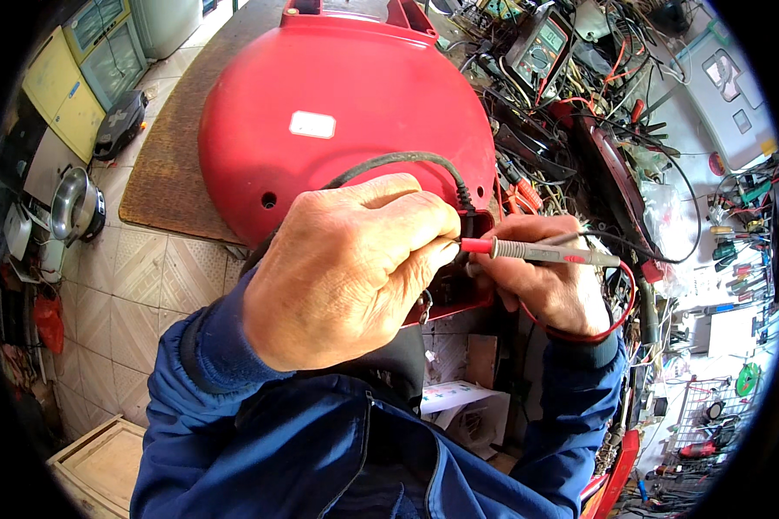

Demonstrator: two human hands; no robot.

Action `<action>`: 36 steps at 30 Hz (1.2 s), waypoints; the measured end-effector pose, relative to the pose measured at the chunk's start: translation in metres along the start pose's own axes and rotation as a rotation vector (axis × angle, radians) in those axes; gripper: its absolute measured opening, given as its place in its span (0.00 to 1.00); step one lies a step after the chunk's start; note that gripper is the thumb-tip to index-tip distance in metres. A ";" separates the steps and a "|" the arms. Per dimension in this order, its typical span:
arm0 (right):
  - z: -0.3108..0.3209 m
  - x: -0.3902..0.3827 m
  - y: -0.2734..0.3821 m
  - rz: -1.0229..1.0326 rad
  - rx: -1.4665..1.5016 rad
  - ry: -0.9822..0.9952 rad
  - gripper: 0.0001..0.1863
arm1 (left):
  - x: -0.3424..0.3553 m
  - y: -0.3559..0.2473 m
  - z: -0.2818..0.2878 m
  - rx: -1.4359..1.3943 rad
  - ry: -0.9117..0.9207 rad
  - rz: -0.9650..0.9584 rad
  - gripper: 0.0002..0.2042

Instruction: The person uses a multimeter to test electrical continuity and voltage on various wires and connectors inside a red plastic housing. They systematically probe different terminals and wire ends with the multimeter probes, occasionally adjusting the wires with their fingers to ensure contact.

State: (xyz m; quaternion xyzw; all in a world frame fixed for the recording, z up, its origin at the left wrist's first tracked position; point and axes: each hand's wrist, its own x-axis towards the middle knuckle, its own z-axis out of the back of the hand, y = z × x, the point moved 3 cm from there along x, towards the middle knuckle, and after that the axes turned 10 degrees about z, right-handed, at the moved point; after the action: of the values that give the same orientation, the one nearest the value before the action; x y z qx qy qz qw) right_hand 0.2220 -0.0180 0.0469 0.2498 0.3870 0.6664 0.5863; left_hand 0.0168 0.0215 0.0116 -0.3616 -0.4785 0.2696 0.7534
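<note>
A red rounded housing (346, 86) has a small white label (312, 124) and a thick dark cable (389, 157) entering an open compartment (450, 310) at its near side. My left hand (346, 259) is closed in a pinch at the tip of a red-and-grey test probe (537, 252), over that compartment; its fingertips are partly hidden. My right hand (545, 285) is closed just right of it, with the red probe lying across its fingers and a dark lead running from behind them. Whatever else the right fingertips grip inside the compartment is hidden.
A wooden tabletop (160, 190) supports the housing. The right side holds a multimeter (541, 52), tangled cables, tools and a grey case (723, 95). On the tiled floor at left are a steel pot (71, 203) and a black object (119, 125); a wooden crate (91, 471) sits lower left.
</note>
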 end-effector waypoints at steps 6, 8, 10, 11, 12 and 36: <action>-0.012 -0.006 0.014 0.394 -0.216 0.059 0.09 | 0.000 -0.002 0.002 -0.040 0.033 -0.034 0.04; -0.015 0.000 0.024 0.381 -0.292 0.118 0.08 | 0.000 -0.002 0.002 -0.054 0.031 -0.052 0.04; -0.018 0.003 0.029 0.325 -0.344 0.130 0.08 | 0.000 -0.001 0.003 -0.076 0.028 -0.059 0.04; -0.020 0.003 0.029 0.318 -0.344 0.112 0.08 | 0.000 -0.001 0.003 -0.089 0.026 -0.057 0.04; -0.021 0.004 0.029 0.311 -0.345 0.093 0.08 | 0.000 0.000 0.004 -0.102 0.025 -0.056 0.05; -0.022 0.003 0.030 1.022 -0.430 -0.010 0.05 | -0.003 -0.014 0.013 -0.018 0.015 0.034 0.04</action>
State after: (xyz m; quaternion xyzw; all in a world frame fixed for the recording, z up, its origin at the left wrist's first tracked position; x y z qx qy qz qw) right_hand 0.1862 -0.0205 0.0583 0.2839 0.0688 0.9288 0.2279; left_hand 0.0049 0.0151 0.0248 -0.3784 -0.4688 0.2754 0.7491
